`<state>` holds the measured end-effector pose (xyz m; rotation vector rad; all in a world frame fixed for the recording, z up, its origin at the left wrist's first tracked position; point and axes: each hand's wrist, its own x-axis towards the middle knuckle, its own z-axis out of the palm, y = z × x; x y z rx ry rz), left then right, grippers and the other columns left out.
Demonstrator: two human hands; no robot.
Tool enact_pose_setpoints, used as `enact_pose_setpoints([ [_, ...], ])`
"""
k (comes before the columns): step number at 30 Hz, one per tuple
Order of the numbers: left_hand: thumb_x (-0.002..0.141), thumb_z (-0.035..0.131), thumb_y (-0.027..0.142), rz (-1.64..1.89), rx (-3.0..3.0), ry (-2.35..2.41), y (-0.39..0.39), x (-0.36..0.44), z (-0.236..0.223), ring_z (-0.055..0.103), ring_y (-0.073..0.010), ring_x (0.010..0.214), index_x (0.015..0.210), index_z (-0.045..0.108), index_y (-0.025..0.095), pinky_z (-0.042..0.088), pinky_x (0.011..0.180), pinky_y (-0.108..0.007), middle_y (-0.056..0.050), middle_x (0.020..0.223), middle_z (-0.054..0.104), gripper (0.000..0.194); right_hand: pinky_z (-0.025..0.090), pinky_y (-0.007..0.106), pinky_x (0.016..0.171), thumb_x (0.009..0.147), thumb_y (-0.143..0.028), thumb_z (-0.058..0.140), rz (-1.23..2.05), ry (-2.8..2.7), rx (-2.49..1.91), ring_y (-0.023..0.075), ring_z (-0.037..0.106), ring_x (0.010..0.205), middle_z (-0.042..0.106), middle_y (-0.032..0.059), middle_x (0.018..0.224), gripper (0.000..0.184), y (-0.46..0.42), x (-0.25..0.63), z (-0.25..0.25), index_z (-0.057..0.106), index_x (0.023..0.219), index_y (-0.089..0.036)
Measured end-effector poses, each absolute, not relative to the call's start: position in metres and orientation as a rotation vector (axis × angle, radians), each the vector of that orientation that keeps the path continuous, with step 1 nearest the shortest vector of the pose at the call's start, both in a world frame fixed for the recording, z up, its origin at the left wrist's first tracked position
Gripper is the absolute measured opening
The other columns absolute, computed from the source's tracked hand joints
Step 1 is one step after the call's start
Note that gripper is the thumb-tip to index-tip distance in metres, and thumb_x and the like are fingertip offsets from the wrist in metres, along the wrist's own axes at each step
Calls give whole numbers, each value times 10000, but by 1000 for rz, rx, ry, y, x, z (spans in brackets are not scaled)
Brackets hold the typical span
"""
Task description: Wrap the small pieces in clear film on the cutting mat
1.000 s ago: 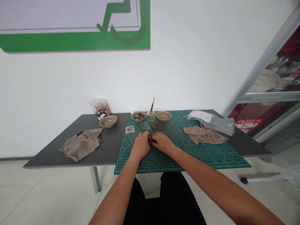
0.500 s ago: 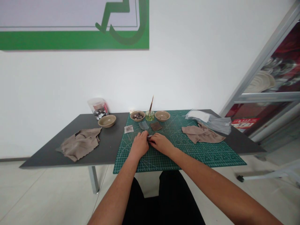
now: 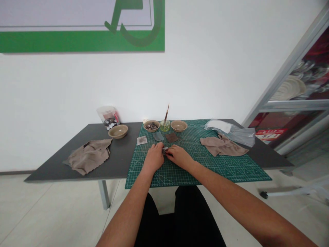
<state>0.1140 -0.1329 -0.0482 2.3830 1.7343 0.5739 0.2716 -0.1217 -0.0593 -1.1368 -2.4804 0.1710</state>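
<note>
Over the green cutting mat [image 3: 213, 168], my left hand [image 3: 154, 158] and my right hand [image 3: 178, 156] meet with fingertips close together. Between them is a small pale grey and dark piece [image 3: 165, 149]; its kind is too small to tell. Both hands are closed on it, the fingers mostly hiding it. Just beyond the hands lie a whitish square [image 3: 142, 140], a grey-blue translucent square [image 3: 158, 136] and a brown square [image 3: 171, 138]. Behind these stand a bowl of dark pieces [image 3: 151, 126], a glass jar [image 3: 165, 126] with a brush [image 3: 167, 112] in it, and a second bowl [image 3: 179, 126].
On the dark table [image 3: 120, 168] at left are a crumpled brown cloth [image 3: 89, 156], a third bowl [image 3: 118, 131] and a clear plastic tub [image 3: 109, 118] of small pieces. Another brown cloth [image 3: 222, 145] and a plastic bag [image 3: 231, 132] lie at right. A wall closes off the back.
My hands stay together in nearly the same place. A little more of the pale piece shows between my fingertips. The whole view has shifted slightly.
</note>
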Motion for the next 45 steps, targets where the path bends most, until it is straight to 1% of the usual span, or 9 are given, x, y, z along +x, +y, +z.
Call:
enact_pose_setpoints([
  [11,777,406,45,726,2374,1591,-128,107,-51,497,-211,975,1052,552,196,385,878,-339,-64,1067,615,346,433,326,869,827,-175,599,174,-2496,-1064,194,561,912,674,71,879,84,-130,282,-57,669,868,-152],
  [16,822,501,222,876,2239,1563,-131,101,-46,488,-235,1051,990,632,220,360,925,-401,-50,1058,622,212,438,333,865,815,-200,616,245,-2294,-1109,189,572,910,671,48,889,67,-134,274,-55,646,873,-187],
  [20,826,523,303,1009,1991,1362,-129,94,-47,571,-193,892,915,655,211,416,871,-364,-34,878,653,184,446,324,866,808,-186,613,280,-2093,-1076,181,580,941,648,56,931,63,-131,260,-57,595,869,-186],
  [24,742,593,245,1134,1746,1185,-123,90,-53,596,-163,766,862,625,180,468,746,-292,-21,798,650,140,466,322,803,809,-254,629,359,-2029,-1110,174,591,869,621,44,913,203,-125,257,-61,562,989,-188],
  [28,755,595,311,1333,1646,1350,-119,89,-56,570,-143,682,889,641,186,455,665,-266,-6,760,636,188,412,411,902,724,-417,716,287,-2103,-1245,244,535,1036,576,116,1127,554,-119,262,-64,522,1182,-172],
  [32,757,604,338,1447,1559,1427,-117,87,-57,546,-130,644,893,643,182,442,624,-249,-4,744,629,211,368,440,917,708,-519,697,292,-2253,-1395,286,468,1102,570,121,1139,518,-113,261,-62,611,1086,-175],
  [38,742,614,322,1473,1542,1390,-114,86,-60,532,-119,622,885,622,178,438,594,-237,3,731,600,203,404,344,805,632,-340,773,527,-2197,-1424,232,545,933,603,75,951,305,-106,254,-51,633,835,-161],
  [42,737,615,320,1540,1502,1417,-114,86,-59,539,-119,625,890,597,177,440,607,-238,9,723,586,210,405,246,649,690,-191,683,716,-1988,-1301,143,576,716,623,-1,787,230,-105,261,-43,560,884,-178],
  [45,736,614,308,1599,1481,1431,-113,86,-60,535,-115,623,883,578,179,436,615,-236,14,712,573,199,407,251,648,675,-203,696,684,-1839,-1330,140,580,708,630,-9,805,312,-106,272,-45,526,936,-189],
])
